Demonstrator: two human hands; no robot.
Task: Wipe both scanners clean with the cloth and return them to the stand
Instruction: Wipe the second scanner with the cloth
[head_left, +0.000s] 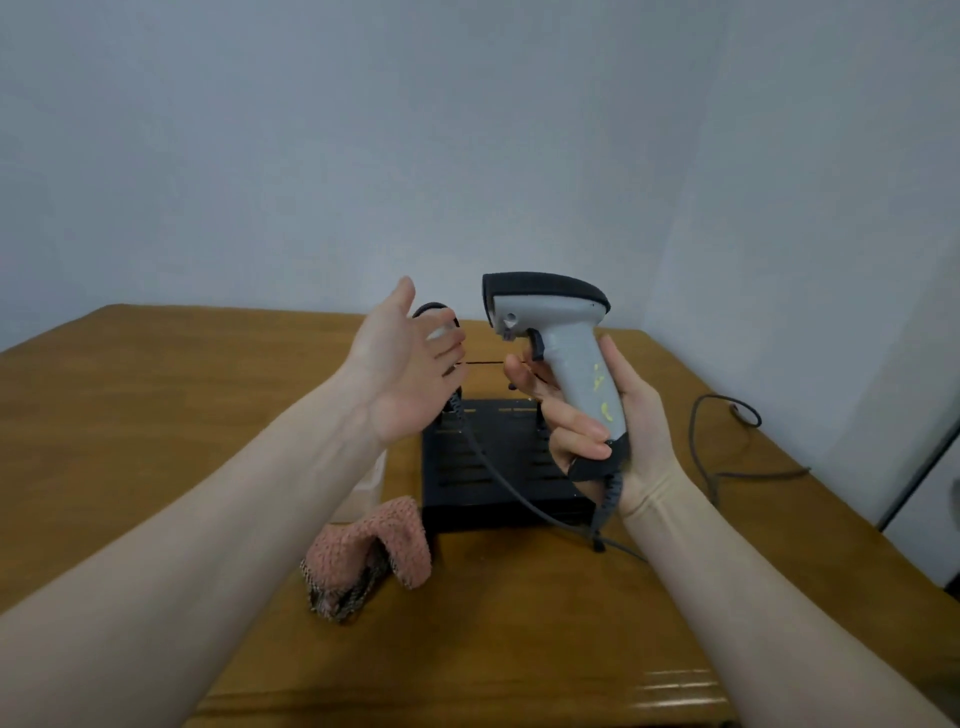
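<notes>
Where the table (519, 649) sits nearest, a crumpled pink cloth (371, 545) lies just left of the black stand (467, 467); above it the right hand (597, 410) grasps a grey scanner (558, 338) w/ yellow smudges on its handle; left hand (402, 374) released, palm up, beside it; second scanner (439, 325) mostly hidden behind; wall (467, 130) close behind the table's far edge.

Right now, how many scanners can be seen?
2. One scanner is held up by the right hand; the second scanner sits behind the open left hand, mostly hidden.
</notes>
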